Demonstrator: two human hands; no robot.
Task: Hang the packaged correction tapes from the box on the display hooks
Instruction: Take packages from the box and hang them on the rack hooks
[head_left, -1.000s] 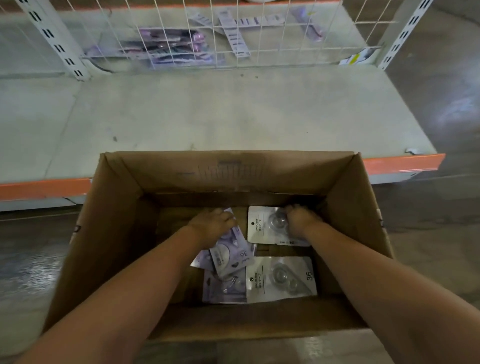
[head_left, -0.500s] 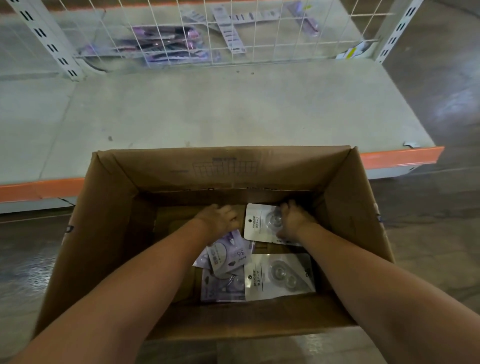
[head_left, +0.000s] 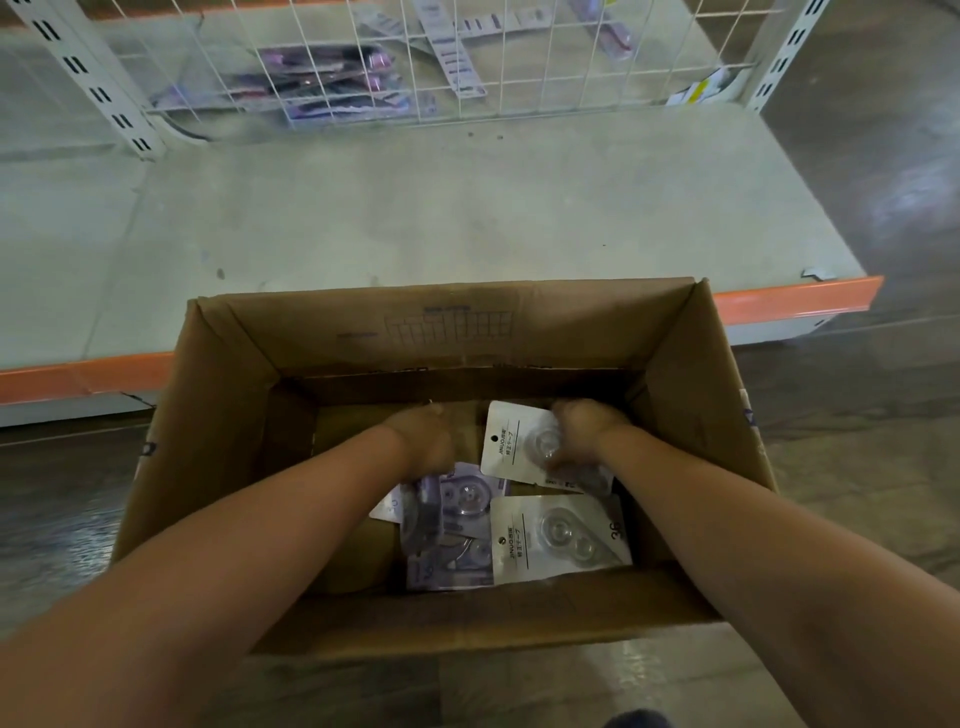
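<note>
Both hands reach into the box (head_left: 332, 364): left hand (head_left: 423, 439) on purple packs (head_left: 447, 525), right hand (head_left: 584, 431) gripping a white pack (head_left: 511, 447).

We read "JINUO" on the white card of the pack (head_left: 514, 451) lying toward the far wall of the box (head_left: 218, 395), with a line of small characters beside it that we cannot make out. The white pack (head_left: 558, 540) nearer the box's front wall carries the same "JINUO" print and a large "36" at its right end. A purple pack (head_left: 387, 506) left of it shows a faint "3" and a blurred second digit. The box's far inner wall bears a printed grid (head_left: 449, 325), illegible.
</note>
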